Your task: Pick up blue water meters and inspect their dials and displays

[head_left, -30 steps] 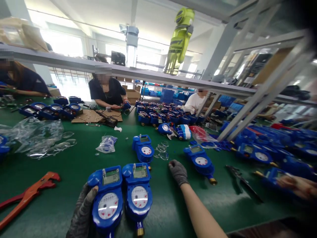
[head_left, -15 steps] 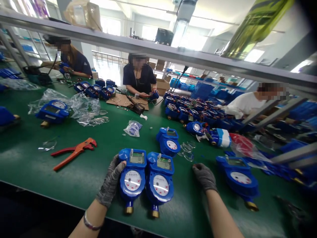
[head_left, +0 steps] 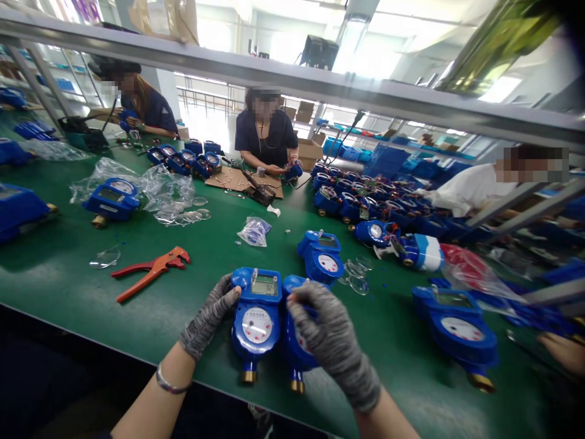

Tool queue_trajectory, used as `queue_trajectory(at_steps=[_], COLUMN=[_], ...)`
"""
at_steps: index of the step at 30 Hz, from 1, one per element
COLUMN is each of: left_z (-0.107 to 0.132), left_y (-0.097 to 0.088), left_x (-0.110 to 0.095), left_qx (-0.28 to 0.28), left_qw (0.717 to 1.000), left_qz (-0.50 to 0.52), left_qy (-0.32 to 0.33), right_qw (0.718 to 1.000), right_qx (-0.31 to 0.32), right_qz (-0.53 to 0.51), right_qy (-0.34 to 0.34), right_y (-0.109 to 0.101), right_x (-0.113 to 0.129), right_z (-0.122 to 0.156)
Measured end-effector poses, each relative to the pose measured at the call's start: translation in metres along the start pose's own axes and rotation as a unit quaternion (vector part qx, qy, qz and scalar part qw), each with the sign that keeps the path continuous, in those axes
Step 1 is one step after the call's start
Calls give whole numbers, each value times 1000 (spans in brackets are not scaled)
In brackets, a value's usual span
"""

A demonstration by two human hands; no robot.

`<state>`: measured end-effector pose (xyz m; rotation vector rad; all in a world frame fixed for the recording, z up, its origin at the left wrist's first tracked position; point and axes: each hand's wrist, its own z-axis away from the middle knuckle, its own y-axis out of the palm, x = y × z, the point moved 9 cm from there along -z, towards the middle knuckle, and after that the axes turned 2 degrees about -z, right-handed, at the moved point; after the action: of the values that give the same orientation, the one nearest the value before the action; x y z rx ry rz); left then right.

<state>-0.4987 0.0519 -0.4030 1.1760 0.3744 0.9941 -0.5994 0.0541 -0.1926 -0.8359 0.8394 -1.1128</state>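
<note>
Two blue water meters lie side by side near the front edge of the green table [head_left: 68, 268]. My left hand [head_left: 208, 317], in a grey knit glove, grips the left side of the left meter [head_left: 256, 314], whose dial and small display face up. My gloved right hand [head_left: 326, 335] lies over the right meter [head_left: 292, 347], fingers curled onto its top and covering its dial. A third blue meter [head_left: 322, 259] sits just behind them, with clear round lenses [head_left: 356, 274] beside it.
Orange pliers [head_left: 150, 271] lie to the left. Plastic bags [head_left: 159, 189], a small bag [head_left: 255, 231] and more blue meters [head_left: 457, 326] are spread around. Three people work across the table behind rows of meters [head_left: 361, 204]. A metal rail [head_left: 292, 79] crosses overhead.
My right hand moved left from the bare table onto the right meter. The view shifted slightly; my left hand stays on the left meter.
</note>
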Motion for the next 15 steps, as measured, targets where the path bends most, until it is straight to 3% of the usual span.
queue_trajectory(at_steps=[2, 5, 9, 15], left_z=[0, -1, -4, -7], left_y=[1, 1, -4, -7], left_x=[-2, -3, 1, 8], left_qx=[-3, -10, -22, -30], left_qw=[1000, 1000, 1000, 1000], left_qz=[-3, -11, -17, -2], left_qy=[0, 8, 4, -9], right_qw=[997, 989, 983, 980], right_qx=[38, 35, 41, 45], right_qz=[20, 96, 152, 154], right_qy=[-65, -106, -96, -119], right_y=[43, 82, 98, 95], right_x=[45, 67, 62, 70], right_z=[-2, -2, -6, -14])
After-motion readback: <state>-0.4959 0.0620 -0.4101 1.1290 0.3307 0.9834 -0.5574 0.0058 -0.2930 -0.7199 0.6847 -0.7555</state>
